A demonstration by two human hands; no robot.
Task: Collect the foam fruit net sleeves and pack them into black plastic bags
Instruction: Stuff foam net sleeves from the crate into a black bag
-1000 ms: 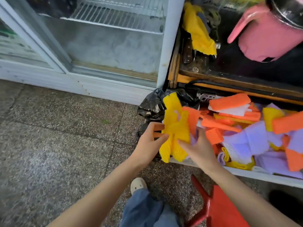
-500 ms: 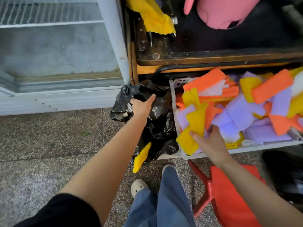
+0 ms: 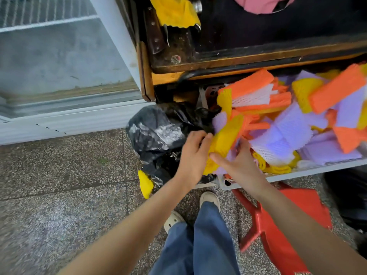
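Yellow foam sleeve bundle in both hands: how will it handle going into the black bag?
Probably soft and squashy: the yellow sleeve bundle bends where the left hand and right hand grip it. Likely very light, being open foam mesh. Loose pieces may slip out: one stray yellow sleeve lies at the foot of the black bag.

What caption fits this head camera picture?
Left hand and right hand grip yellow foam sleeves beside the black bag.
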